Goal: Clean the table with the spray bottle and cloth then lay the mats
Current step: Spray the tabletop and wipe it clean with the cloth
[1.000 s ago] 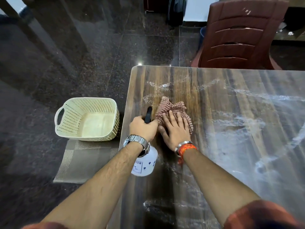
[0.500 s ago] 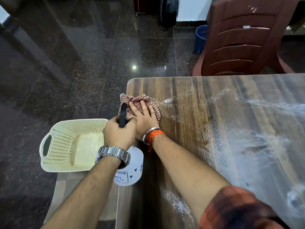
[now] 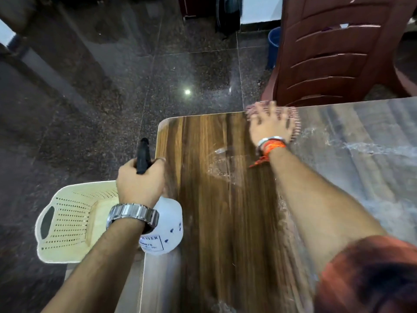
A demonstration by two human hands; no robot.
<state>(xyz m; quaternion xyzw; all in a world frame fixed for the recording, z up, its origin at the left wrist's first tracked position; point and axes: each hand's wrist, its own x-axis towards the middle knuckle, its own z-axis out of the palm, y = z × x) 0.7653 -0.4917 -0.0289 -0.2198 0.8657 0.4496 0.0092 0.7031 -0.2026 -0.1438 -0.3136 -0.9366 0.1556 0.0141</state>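
My left hand (image 3: 140,182) grips the white spray bottle (image 3: 165,231) by its black nozzle head, holding it just off the table's left edge. My right hand (image 3: 269,125) lies flat on the red checked cloth (image 3: 294,123), blurred, at the far edge of the wooden table (image 3: 214,199). Wet streaks and foam cover the table's right side. A grey woven mat (image 3: 137,283) lies on the floor under the basket, mostly hidden by my left arm.
A cream perforated basket (image 3: 70,224) stands on the floor left of the table. A brown plastic chair (image 3: 334,48) stands beyond the far edge, with a blue bucket (image 3: 274,46) beside it. Dark polished floor surrounds the table.
My right hand has swept the cloth from the table's far left corner to the right along the far edge. The left hand keeps hold of the bottle beside the table.
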